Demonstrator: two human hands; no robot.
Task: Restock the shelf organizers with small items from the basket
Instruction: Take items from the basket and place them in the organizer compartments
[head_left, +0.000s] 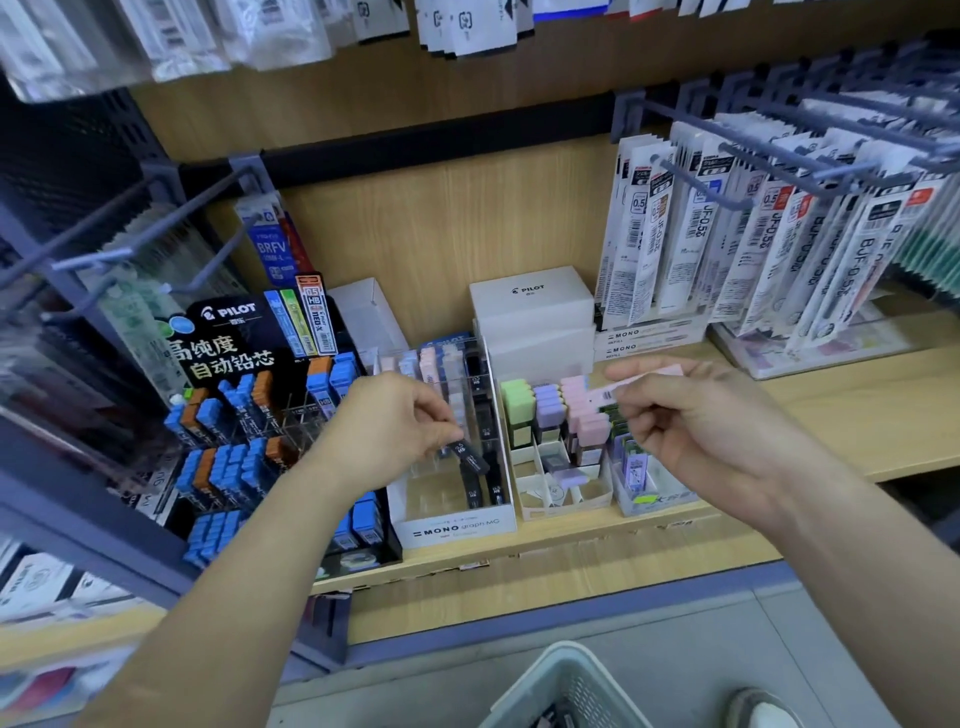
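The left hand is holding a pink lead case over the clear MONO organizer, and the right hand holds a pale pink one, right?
Not quite. The head view shows the left hand pinching a black lead case, not a pink one, over the clear MONO organizer. The right hand does hold a pale pink case.

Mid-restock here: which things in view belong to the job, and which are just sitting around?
Job:
- left hand pinching black lead case
- right hand holding pink case
- MONO organizer
- pastel-case tray
- basket

Lying about:
- hanging refill packs
- Pilot lead display
- white Pilot box
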